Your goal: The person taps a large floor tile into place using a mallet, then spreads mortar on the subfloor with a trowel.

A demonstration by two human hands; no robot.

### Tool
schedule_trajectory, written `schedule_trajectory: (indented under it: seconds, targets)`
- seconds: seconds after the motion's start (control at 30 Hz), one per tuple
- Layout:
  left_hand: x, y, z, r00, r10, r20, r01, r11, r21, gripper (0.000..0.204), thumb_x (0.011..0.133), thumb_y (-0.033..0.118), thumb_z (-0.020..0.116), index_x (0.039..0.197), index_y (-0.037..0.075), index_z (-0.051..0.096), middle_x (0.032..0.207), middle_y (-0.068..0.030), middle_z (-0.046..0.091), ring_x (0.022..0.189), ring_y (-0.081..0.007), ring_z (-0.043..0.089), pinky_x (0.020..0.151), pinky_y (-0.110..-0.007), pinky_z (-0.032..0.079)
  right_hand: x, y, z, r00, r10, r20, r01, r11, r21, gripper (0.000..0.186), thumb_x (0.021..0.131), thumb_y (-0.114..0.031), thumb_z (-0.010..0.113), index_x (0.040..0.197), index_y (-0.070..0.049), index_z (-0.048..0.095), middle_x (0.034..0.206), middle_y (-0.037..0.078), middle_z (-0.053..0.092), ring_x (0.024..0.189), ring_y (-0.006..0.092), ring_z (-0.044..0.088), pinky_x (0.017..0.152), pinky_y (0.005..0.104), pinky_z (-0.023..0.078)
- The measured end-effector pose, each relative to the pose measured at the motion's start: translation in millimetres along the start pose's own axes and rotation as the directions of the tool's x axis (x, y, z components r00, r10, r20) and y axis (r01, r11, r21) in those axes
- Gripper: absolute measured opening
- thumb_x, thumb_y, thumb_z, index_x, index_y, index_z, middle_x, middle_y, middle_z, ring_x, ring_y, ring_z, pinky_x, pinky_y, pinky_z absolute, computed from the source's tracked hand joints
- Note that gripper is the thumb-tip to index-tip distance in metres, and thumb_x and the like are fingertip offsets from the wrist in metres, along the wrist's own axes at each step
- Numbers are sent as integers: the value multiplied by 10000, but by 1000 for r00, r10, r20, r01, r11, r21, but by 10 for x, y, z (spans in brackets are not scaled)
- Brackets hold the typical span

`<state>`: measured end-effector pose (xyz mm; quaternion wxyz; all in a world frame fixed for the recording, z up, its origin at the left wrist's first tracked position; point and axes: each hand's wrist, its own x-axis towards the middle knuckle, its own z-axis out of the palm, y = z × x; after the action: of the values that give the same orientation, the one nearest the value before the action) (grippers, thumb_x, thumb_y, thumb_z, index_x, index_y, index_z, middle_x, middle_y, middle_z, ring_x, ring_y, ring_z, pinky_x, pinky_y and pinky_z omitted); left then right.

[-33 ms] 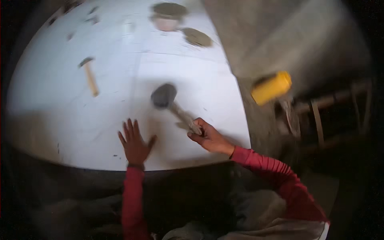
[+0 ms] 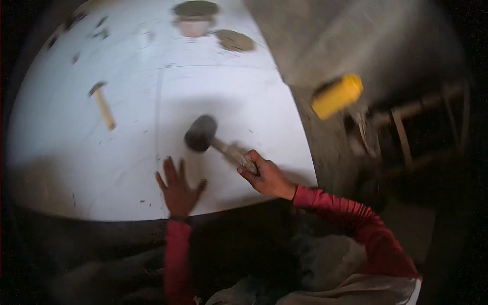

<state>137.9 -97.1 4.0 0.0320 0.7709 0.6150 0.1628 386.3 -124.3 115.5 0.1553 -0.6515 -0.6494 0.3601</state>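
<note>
Right hand [image 2: 265,176] is closed around the pale handle of a mallet [image 2: 209,138]; its head is dark, rounded, blurred, and sits over the white slab [image 2: 127,147] just ahead of the fingers. Can't tell if the head touches the surface. Left hand [image 2: 178,187] lies flat on the slab near its front edge, fingers spread, holding nothing. Slab is large, smooth, matte white, with faint seams and dark specks. Small hammer [image 2: 102,104] with wooden handle lies well off to the left. Bowl [image 2: 195,17] and a grey lump [image 2: 234,40] at the far edge. Yellow cylinder [image 2: 337,96] to the right, off the slab, blurred.
</note>
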Motion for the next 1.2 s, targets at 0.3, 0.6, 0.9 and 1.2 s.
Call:
schedule_trajectory:
  seconds: [0.3, 0.6, 0.9, 1.2]
  targets:
    - [-131, 124, -253, 887, 357, 294, -352, 933, -72, 1252, 559, 730, 678, 1455, -1, 195, 1525, -153, 206, 1431, -293, 128, 1137, -537, 55, -775, 548, 339, 876, -356, -326, 271, 922, -278, 317, 878, -156, 639, 1112, 14, 510, 710, 161, 597, 551, 292, 601, 514, 386, 491]
    - [-210, 65, -123, 947, 206, 245, -206, 978, -28, 1378, 504, 877, 579, 1460, -13, 142, 1535, -176, 148, 1434, -288, 109, 1127, -565, 18, -743, 715, 501, 949, -169, -266, 136, 981, -138, 344, 894, -191, 620, 1047, 106, 539, 617, 155, 607, 469, 235, 603, 410, 349, 476]
    - [-289, -85, -61, 955, 170, 241, -162, 985, -52, 1406, 486, 903, 541, 1461, -23, 128, 1545, -172, 99, 1441, -275, 61, 1120, -578, -8, -867, 946, 653, 985, -32, -167, 28, 999, -26, 393, 912, -167, 570, 1200, 72, 450, 694, 197, 611, 534, 263, 614, 392, 369, 447]
    - [-341, -122, -88, 948, 207, 243, -174, 973, -150, 1389, 495, 888, 547, 1468, -7, 121, 1550, -157, 87, 1444, -260, 22, 1119, -584, -17, -914, 940, 543, 818, -226, -529, 45, 942, -333, 269, 972, -207, 440, 1090, 17, 532, 629, 86, 520, 518, 143, 491, 448, 314, 393]
